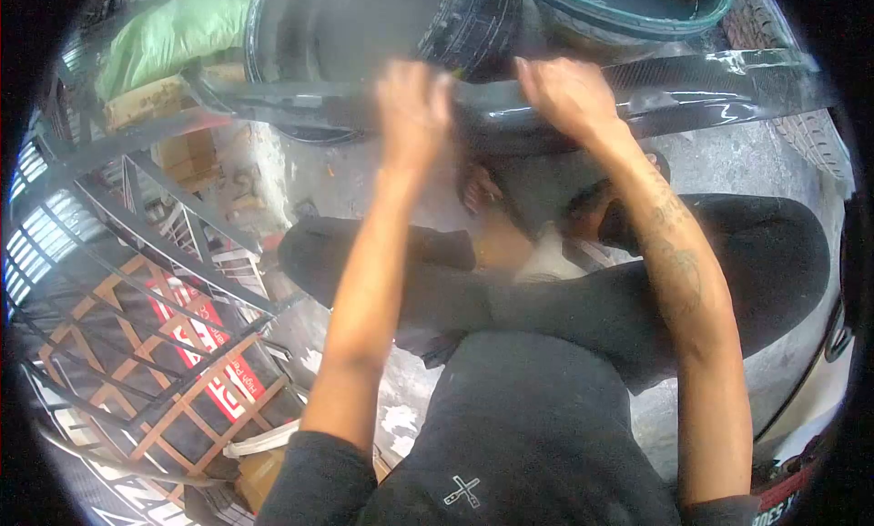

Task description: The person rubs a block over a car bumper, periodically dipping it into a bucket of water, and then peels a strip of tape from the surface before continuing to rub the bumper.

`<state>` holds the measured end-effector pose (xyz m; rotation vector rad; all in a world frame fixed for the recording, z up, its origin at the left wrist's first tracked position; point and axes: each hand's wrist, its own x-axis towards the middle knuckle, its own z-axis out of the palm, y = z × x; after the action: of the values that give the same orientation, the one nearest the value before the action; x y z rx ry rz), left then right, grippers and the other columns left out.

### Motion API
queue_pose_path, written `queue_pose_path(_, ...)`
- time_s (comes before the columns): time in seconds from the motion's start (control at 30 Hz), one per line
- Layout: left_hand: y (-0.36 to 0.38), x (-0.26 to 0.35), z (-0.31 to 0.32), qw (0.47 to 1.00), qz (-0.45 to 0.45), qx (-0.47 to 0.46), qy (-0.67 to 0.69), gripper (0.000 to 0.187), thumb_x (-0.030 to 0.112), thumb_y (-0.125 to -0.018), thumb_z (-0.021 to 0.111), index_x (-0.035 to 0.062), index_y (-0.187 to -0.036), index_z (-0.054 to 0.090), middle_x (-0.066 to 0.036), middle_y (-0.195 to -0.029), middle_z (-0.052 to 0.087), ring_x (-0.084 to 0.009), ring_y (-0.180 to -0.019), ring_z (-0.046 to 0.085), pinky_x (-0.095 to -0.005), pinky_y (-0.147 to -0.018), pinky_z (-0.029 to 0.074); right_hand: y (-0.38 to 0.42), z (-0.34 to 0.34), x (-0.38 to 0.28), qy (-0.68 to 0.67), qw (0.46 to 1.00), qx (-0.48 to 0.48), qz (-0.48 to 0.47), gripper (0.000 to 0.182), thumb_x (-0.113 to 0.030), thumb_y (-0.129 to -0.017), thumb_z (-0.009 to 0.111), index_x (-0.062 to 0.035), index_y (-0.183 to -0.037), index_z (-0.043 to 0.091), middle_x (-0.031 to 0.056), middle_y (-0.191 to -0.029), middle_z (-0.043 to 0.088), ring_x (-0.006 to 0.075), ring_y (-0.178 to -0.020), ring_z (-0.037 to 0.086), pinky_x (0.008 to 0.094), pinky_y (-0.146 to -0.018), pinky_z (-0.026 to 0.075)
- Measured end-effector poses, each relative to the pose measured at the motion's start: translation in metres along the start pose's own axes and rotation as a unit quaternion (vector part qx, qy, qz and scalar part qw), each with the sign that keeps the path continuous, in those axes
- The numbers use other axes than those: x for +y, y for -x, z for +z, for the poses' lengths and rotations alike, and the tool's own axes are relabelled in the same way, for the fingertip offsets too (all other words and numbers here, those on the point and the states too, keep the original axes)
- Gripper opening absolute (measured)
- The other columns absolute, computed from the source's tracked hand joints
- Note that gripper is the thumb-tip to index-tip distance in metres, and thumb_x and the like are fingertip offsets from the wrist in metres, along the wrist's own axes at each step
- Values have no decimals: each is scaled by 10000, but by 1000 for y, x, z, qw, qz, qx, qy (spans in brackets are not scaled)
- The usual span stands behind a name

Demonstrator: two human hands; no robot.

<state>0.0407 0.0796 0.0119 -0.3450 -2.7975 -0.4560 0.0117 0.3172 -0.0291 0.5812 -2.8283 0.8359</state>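
A long glossy black panel [674, 107], woven like carbon fibre at its right end, stretches across in front of me above my crossed legs. My right hand [569, 91] is closed over its upper edge, right of the middle. Further left, my left hand [414, 107] is over the same panel, blurred by motion. Its fingers look curled in; whatever they hold, if anything, is hidden.
Behind the panel stand a dark round tub [346, 25] and a green-rimmed bucket [628, 20] with dark liquid. Tyres [810, 143] border the right. A black metal rack [182, 216], a red-labelled box [205, 344] and a green bag [177, 34] are left.
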Motion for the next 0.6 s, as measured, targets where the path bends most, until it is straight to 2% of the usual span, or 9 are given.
queue_pose_path(0.1,-4,-1,6,994,-53,58,-77,209,181,-985,699,-4,-1066,645,-242,-1118,602,-454,-1007,571,-538,-871,454,0,4,3,-13,999,31,-20,562,-338,-1090,515,-39,-662,724,221,-681,704,423,-622,713,510,-616,594)
queue_pose_path(0.17,10,35,10,999,-25,25,8,226,191,-985,706,-7,-1074,642,-243,-1138,594,-455,-1016,569,-542,-875,456,1,4,4,6,1000,16,-9,561,-336,-1088,520,-39,-656,719,218,-678,701,421,-614,710,505,-607,592)
queue_pose_path(0.23,6,13,5,999,11,0,35,235,203,-981,716,-11,-1033,636,-222,-1070,601,-460,-956,562,-546,-868,450,0,5,4,-18,999,24,-13,560,-336,-1087,522,-47,-651,722,215,-666,697,414,-604,707,508,-601,591)
queue_pose_path(0.33,-12,-8,-2,999,-22,41,-23,204,180,-974,708,-9,-1000,639,-235,-1058,602,-468,-951,565,-564,-865,444,1,6,3,-2,1000,22,-7,563,-337,-1088,518,-51,-651,726,217,-659,693,414,-603,709,508,-599,592)
queue_pose_path(0.37,-5,4,7,996,-34,54,-65,203,177,-977,704,-11,-1019,640,-243,-1077,599,-470,-967,569,-562,-873,449,-2,5,5,1,1000,27,-8,563,-337,-1088,518,-51,-651,726,217,-659,693,414,-603,709,508,-599,592)
queue_pose_path(0.43,9,39,13,1000,-11,21,18,209,175,-979,705,-12,-1048,638,-248,-1097,598,-473,-992,573,-557,-883,454,1,8,7,-4,1000,18,-17,575,-347,-1096,501,-47,-663,733,221,-665,697,421,-614,713,514,-608,595)
queue_pose_path(0.5,2,19,4,999,1,-12,41,246,191,-978,726,-19,-1073,639,-238,-1092,609,-467,-982,579,-544,-888,467,3,12,7,-7,1000,8,-13,588,-356,-1100,488,-38,-672,735,223,-676,701,425,-626,716,518,-618,595)
queue_pose_path(0.57,-13,-11,2,999,-8,5,-37,283,212,-972,744,-28,-1082,642,-240,-1082,615,-473,-979,590,-535,-897,477,2,10,8,-3,999,20,-25,596,-363,-1104,480,-34,-678,736,224,-682,703,426,-639,718,517,-627,595)
queue_pose_path(0.6,-17,-23,1,998,-57,15,-35,353,252,-979,755,-52,-1125,650,-266,-1101,626,-484,-1024,605,-532,-926,484,3,8,7,-5,999,23,-29,596,-363,-1104,480,-34,-678,736,224,-682,703,426,-639,718,517,-627,595)
